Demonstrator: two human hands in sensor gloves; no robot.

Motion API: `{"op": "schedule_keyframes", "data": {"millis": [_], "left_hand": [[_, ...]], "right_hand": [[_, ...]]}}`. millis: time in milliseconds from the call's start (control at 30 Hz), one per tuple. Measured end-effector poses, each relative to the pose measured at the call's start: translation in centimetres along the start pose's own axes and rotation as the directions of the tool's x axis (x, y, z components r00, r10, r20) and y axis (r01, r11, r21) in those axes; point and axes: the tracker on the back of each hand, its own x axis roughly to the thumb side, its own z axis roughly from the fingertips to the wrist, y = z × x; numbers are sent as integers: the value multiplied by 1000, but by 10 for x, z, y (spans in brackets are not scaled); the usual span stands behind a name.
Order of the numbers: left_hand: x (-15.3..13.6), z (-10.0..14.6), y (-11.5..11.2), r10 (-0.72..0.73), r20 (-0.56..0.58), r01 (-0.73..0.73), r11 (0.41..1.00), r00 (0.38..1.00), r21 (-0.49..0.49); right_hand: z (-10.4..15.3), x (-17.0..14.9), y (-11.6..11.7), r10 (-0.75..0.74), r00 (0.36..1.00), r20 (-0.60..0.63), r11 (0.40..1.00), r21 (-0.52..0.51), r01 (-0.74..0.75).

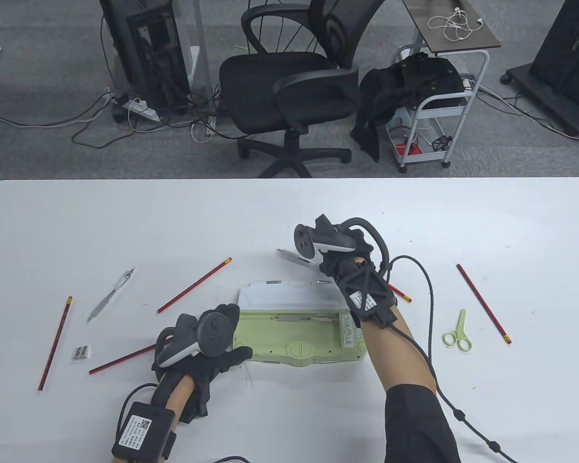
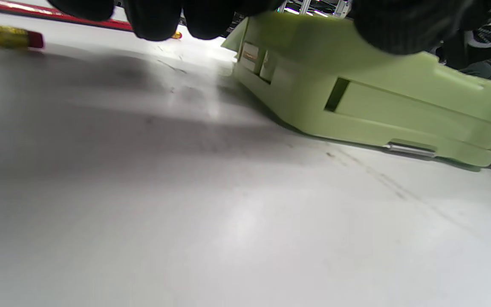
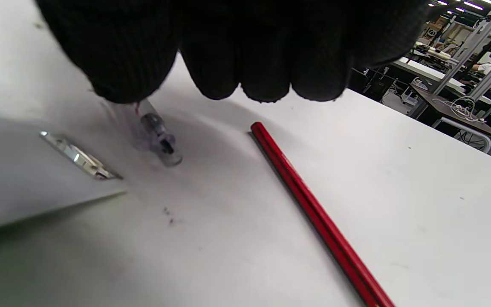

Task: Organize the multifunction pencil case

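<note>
Nearest the camera, the left hand (image 1: 207, 345) rests at the left end of the open green pencil case (image 1: 299, 333), fingers and thumb curled over its corner, bracing it. Left of it lie a red pencil (image 1: 54, 343) at the far left, a small sharpener (image 1: 81, 353), a clear pen (image 1: 111, 294), and two more red pencils (image 1: 194, 292) (image 1: 121, 359). The case sits mid-table, lid (image 1: 289, 295) folded back, one slim item already in its tray.

The right hand (image 1: 340, 260) hovers beyond the lid, fingertips pinching a clear pen (image 3: 156, 136) by one end. Right of it lie another pencil (image 3: 318, 217), green scissors (image 1: 457, 333) and a further red pencil (image 1: 483, 303).

Risks, in my judgement: the end-grip on the pen is slight, so it may pivot or drop on the lid. The pen may also catch the lid edge in transfer and shift the case if bracing slackens.
</note>
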Motion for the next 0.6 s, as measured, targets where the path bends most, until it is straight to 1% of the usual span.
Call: {"op": "schedule_keyframes", "data": {"millis": [133, 233, 300, 467, 533, 600], "left_hand": [[1, 0, 0, -1, 0, 1, 1000, 1000, -3], [0, 0, 0, 0, 0, 0, 1000, 1000, -2], [1, 0, 0, 0, 0, 0, 1000, 1000, -2], [1, 0, 0, -2, 0, 2, 1000, 1000, 0], [1, 0, 0, -2, 0, 2, 1000, 1000, 0], [1, 0, 0, -2, 0, 2, 1000, 1000, 1]], "right_hand": [[-6, 7, 6, -22, 999, 36, 1000, 5, 22], [-9, 13, 10, 18, 999, 52, 1000, 9, -19], [-10, 15, 10, 35, 998, 54, 999, -32, -34], [-9, 21, 12, 85, 994, 70, 993, -85, -79], [-9, 21, 13, 86, 994, 73, 993, -90, -79], [-10, 21, 13, 80, 994, 70, 994, -74, -75]]}}
